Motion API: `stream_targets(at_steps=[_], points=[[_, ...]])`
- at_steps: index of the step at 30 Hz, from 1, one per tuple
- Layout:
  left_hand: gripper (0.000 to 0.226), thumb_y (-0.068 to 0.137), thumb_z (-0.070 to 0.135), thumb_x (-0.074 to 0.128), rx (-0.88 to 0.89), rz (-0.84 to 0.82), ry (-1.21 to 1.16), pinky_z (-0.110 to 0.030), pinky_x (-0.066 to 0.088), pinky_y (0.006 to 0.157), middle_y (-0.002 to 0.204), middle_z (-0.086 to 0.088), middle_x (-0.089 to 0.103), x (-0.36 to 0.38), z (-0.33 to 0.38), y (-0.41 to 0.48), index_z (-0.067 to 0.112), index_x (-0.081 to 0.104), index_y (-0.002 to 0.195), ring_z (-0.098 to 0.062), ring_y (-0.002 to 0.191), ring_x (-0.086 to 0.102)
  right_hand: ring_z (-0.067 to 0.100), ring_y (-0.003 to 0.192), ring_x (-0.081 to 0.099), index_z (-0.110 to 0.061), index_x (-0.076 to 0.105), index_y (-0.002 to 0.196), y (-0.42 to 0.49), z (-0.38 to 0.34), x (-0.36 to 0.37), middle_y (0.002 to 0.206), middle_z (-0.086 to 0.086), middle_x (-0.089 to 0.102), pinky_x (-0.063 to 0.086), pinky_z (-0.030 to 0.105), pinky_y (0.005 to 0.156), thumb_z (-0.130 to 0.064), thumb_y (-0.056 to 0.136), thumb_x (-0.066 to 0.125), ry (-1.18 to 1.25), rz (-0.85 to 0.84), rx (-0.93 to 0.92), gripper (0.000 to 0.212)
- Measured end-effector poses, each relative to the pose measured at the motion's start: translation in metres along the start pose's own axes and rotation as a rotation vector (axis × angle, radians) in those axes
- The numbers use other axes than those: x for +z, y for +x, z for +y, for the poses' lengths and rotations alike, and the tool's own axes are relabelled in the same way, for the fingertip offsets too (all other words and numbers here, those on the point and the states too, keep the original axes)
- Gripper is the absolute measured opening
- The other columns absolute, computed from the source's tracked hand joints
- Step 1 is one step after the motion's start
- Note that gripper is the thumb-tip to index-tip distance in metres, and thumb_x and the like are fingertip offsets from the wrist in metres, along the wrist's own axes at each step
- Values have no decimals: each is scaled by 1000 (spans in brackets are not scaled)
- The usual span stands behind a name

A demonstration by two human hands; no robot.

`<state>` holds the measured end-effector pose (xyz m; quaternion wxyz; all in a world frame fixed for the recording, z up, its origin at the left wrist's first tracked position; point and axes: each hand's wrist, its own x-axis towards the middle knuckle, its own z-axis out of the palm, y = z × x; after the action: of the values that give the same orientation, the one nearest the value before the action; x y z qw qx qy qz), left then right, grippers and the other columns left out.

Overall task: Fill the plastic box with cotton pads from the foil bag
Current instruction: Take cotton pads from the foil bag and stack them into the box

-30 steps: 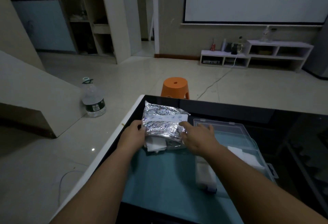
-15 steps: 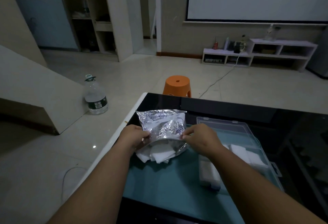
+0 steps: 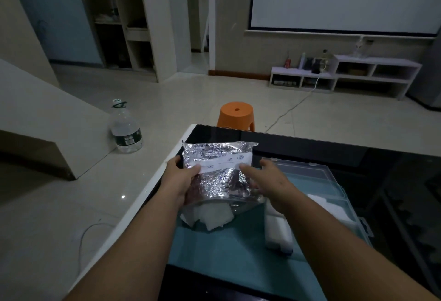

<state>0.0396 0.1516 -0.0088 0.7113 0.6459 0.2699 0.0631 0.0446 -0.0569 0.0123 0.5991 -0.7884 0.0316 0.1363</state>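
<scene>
The left hand (image 3: 177, 182) pinches the bag (image 3: 218, 172) over the mat, the right hand (image 3: 267, 182) reaches in open, some pads (image 3: 207, 216) poke out, and the box (image 3: 334, 195) has a few already.

free: teal mat (image 3: 229, 260) at 6 o'clock lay bare | blocked: foil bag (image 3: 219, 172) at 12, spilled cotton pads (image 3: 210, 216) beneath | blocked: plastic box (image 3: 334, 195) at 3 | free: tabletop (image 3: 310, 148) strip beyond

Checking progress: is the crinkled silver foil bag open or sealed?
Open: white cotton pads spill from the crinkled silver foil bag's lower mouth, nearest the person.
</scene>
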Motion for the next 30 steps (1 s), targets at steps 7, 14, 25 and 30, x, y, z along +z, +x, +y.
stream_targets(at_steps=[7,14,25,30], points=[[10,80,18,77,237,-25,69,-40,60,72,83,-7,75,7,4,-9,16,71,89,-26,75,72,20,110,57,-21,50,131,5,-3,5,124,-1,60,45,36,91,-52,89,61,161,-41,-41,53],[19,77,18,79,84,-153,41,-48,60,75,89,-16,74,5,7,-10,8,72,92,-32,78,70,24,95,58,-8,62,108,6,-11,3,101,9,63,43,31,68,-38,96,58,182,120,-33,33],[33,94,34,59,142,-13,205,-36,51,64,72,-10,62,7,1,-4,5,63,78,-21,62,56,25,98,63,-7,65,111,4,-4,-7,106,10,68,47,31,70,-29,88,69,-27,11,-20,33],[38,97,37,53,193,16,302,-27,42,55,73,-4,63,9,1,-10,5,66,81,-20,69,58,20,79,63,-12,70,86,4,-1,-4,84,6,70,48,31,66,-16,92,66,-104,86,-58,8]])
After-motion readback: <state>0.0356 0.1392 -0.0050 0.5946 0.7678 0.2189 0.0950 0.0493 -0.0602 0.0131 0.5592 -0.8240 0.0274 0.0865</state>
